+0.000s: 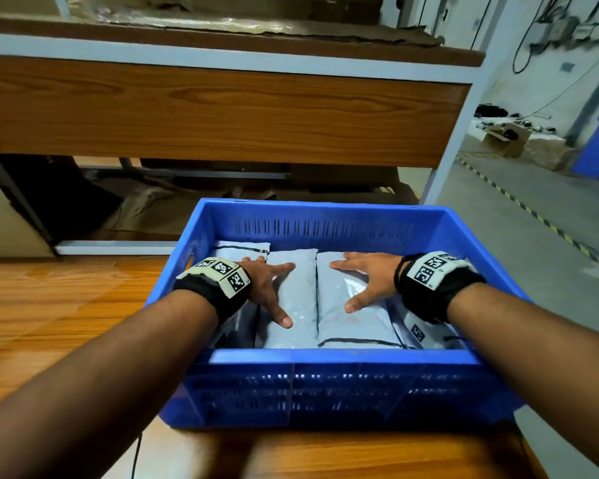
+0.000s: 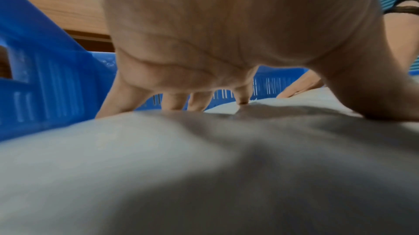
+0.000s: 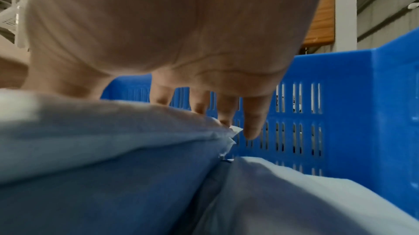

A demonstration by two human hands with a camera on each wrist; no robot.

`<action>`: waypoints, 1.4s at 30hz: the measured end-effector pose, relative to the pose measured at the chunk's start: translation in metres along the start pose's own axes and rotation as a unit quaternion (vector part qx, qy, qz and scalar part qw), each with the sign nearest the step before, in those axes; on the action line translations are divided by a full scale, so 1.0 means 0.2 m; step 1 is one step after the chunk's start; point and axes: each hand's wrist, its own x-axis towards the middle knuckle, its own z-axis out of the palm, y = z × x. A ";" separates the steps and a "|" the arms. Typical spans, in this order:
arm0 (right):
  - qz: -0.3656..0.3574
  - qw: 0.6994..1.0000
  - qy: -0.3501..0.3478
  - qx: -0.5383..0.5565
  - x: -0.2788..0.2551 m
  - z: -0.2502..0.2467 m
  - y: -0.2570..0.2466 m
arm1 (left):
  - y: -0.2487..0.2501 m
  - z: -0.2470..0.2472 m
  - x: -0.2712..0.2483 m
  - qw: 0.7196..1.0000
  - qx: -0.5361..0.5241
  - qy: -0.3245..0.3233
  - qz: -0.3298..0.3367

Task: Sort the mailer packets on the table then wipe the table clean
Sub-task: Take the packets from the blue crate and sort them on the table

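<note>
sorting looks about done: grey packets (image 1: 298,299) lie side by side in the blue crate (image 1: 325,356) on the wooden table (image 1: 49,305). left hand (image 1: 267,281) and right hand (image 1: 367,278) press flat on them, fingers spread, gripping nothing. wiping not started, no cloth in view.

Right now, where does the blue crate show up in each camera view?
Head: crate lower centre, around both hands.
Left wrist: its wall at left, running behind the fingers.
Right wrist: slotted wall at right.
Shared landmark: grey packets inside.
</note>
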 end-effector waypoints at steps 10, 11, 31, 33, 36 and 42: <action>-0.018 0.995 -0.078 -0.053 -0.14 0.00 -0.01 | 0.04 -0.04 -0.07 0.996 0.041 -0.048 -0.065; -0.017 0.995 -0.081 -0.050 -0.13 -0.01 -0.02 | 0.05 -0.04 -0.06 0.996 0.043 -0.046 -0.064; -0.084 0.994 -0.011 -0.062 0.09 -0.06 -0.23 | 0.00 -0.14 -0.11 0.997 -0.039 0.009 -0.060; -0.090 0.994 0.027 -0.060 0.07 -0.15 -0.22 | 0.00 -0.22 -0.17 0.994 -0.048 0.091 -0.030; -0.095 0.988 0.082 -0.088 0.03 -0.31 -0.27 | -0.05 -0.30 -0.27 0.984 -0.083 0.155 -0.010; -0.142 0.975 0.152 -0.077 -0.10 -0.61 -0.59 | -0.27 -0.47 -0.60 0.946 -0.126 0.299 -0.005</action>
